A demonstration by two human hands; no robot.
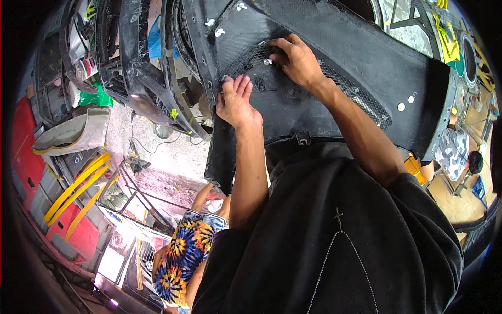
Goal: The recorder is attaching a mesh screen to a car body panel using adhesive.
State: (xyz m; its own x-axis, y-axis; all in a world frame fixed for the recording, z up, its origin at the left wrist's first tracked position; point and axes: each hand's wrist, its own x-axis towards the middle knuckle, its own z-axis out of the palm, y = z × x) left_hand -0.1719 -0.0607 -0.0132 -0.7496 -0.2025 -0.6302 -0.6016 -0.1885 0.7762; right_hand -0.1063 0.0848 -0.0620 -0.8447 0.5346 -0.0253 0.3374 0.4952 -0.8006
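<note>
A large black car bumper panel (334,63) stands on edge right in front of the person, its inner face toward them, with a strip of black wire mesh (251,57) laid across its far middle part. The right hand (298,60) lies flat on the mesh, fingers curled down and pressing near a small white clip (267,62); it grips nothing that can be seen. The left hand (236,99) rests just below the mesh at the panel's left edge, fingers together and extended, palm against the plastic, holding nothing. The panel looks broad, light for its size and likely to flex, so it is best held by its stiff rims or moulded edges, while the mesh seems thin with sharp cut ends. To the left more dark bumper shells (136,68) lean in a row, above a concrete floor (167,152), yellow strips (78,188) and a red body part (23,152). Nearer, low left, another person in a bright patterned shirt (183,256) sits.
</note>
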